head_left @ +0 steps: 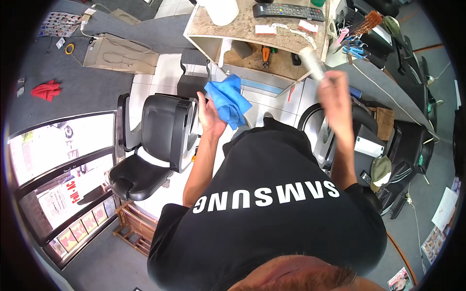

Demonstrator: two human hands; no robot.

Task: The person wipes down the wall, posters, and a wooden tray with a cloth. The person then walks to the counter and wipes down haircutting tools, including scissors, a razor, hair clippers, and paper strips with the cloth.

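Observation:
My left hand [210, 118] is out in front of my body with the thumb side up, and a bunched blue cloth [228, 101] is held in it, its corners hanging past the fingers. My right hand [336, 95] is raised near the counter's right corner, its fingers closed round a white, tube-shaped object [312, 63]. Motion smears that object and the fingers, so I cannot tell its exact kind. Its far end overlaps the edge of the wooden counter [240, 30] in this view.
On the counter lie a remote control [289, 12], a white container [221, 10] and small boxes. An orange-handled tool [265, 56] sits on the shelf below. Combs and scissors [356, 48] stand at the right. A black salon chair [162, 128] is at my left. A red cloth [46, 90] lies farther left.

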